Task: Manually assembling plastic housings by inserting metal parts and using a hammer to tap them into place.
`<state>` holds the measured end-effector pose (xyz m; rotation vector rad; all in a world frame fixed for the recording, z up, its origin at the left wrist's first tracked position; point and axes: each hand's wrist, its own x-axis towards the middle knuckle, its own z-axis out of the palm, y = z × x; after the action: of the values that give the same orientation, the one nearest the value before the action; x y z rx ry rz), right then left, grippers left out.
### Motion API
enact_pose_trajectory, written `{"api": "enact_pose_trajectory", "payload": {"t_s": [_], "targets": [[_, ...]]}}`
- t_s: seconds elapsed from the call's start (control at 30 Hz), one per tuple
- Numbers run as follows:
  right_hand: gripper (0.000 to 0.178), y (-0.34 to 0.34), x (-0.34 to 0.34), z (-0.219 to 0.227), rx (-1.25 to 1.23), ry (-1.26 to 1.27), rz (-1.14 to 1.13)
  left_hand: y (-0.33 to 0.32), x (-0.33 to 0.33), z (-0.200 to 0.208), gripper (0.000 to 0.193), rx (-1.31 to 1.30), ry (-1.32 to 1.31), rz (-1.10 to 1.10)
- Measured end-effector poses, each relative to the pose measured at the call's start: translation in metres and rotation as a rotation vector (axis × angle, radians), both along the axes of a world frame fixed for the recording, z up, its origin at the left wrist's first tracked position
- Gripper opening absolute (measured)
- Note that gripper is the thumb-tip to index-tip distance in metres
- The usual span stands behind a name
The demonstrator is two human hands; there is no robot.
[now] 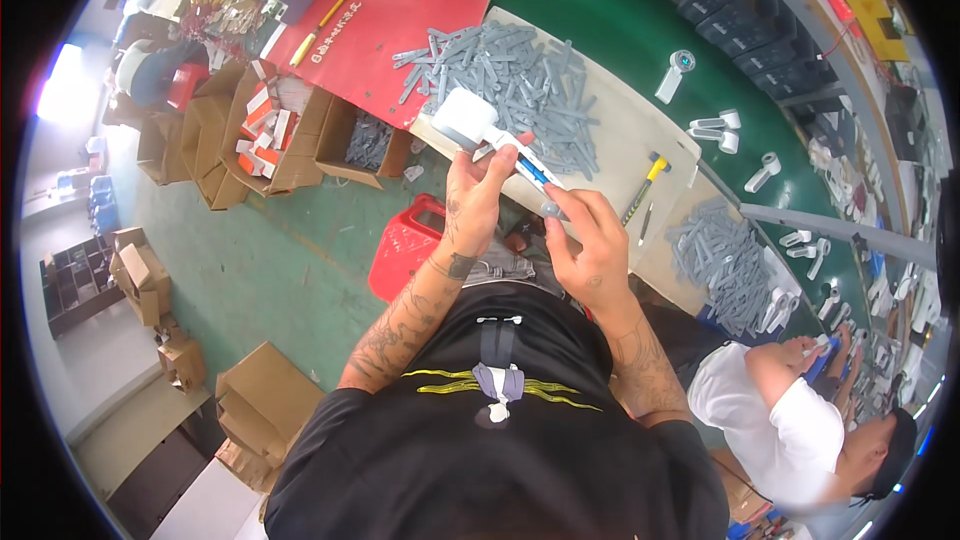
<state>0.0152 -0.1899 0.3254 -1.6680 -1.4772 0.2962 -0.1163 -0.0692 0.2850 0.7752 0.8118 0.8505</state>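
Over the table's near edge, my left hand grips a white handheld fan with a rounded head, just below that head. Its slim handle points down to the right, and a blue part shows inside it. At the handle's lower end, my right hand is closed, thumb and forefinger pinching a small grey rounded piece. How much of this piece lies behind the fingers is hidden. Just beyond both hands, a heap of grey plastic strips covers part of the table.
A yellow-black hammer and a pen lie right of my hands. Another grey strip heap is farther right, near a co-worker in white. A red mat holds another hammer. Cardboard boxes and a red stool stand left.
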Motion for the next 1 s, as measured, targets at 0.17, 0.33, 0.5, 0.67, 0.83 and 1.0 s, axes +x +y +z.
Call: {"api": "enact_pose_trajectory", "payload": {"t_s": [0.17, 0.33, 0.5, 0.67, 0.83, 1.0], "targets": [[0.031, 0.0, 0.004, 0.018, -0.248, 0.326, 0.041, -0.01, 0.001, -0.003, 0.042, 0.044, 0.068, -0.092], [0.028, -0.001, 0.019, 0.01, -0.17, 0.514, -0.022, -0.009, 0.003, 0.003, 0.044, -0.022, 0.048, -0.094], [0.033, 0.01, 0.012, 0.016, -0.1, 0.418, -0.108, -0.006, -0.003, 0.004, 0.05, 0.063, 0.007, -0.263], [0.038, 0.008, 0.008, -0.002, -0.044, 0.297, -0.084, -0.007, -0.003, 0.008, 0.047, 0.073, 0.03, -0.289], [0.046, 0.007, 0.005, -0.007, 0.009, 0.125, -0.083, -0.01, -0.005, 0.006, 0.051, 0.04, 0.025, -0.284], [0.048, -0.004, 0.014, -0.006, -0.064, -0.041, -0.087, -0.014, 0.005, 0.004, 0.044, 0.096, 0.062, -0.324]]}}
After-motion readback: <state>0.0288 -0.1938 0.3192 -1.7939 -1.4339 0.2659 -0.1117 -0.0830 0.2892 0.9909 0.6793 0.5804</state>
